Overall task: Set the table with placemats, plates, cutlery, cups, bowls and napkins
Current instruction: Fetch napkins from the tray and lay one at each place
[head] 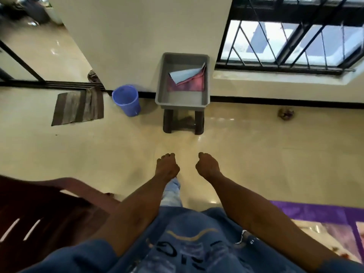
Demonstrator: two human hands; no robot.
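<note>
The person wears a blue shirt with dark lettering and a pale curved line across the front. Its short sleeves leave both forearms bare. Light faded jeans show below.

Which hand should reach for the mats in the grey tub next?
Right, marginally. The mats lean in the right corner of the grey tub, on the right hand's side. The left hand is level with it; both are curled, apparently empty.

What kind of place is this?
Probably a room in a home: glossy tiled floor, barred window, striped doormat by a doorway. A grey tub of folded cloths sits on a stool; a purple-covered table edges in at right.
</note>
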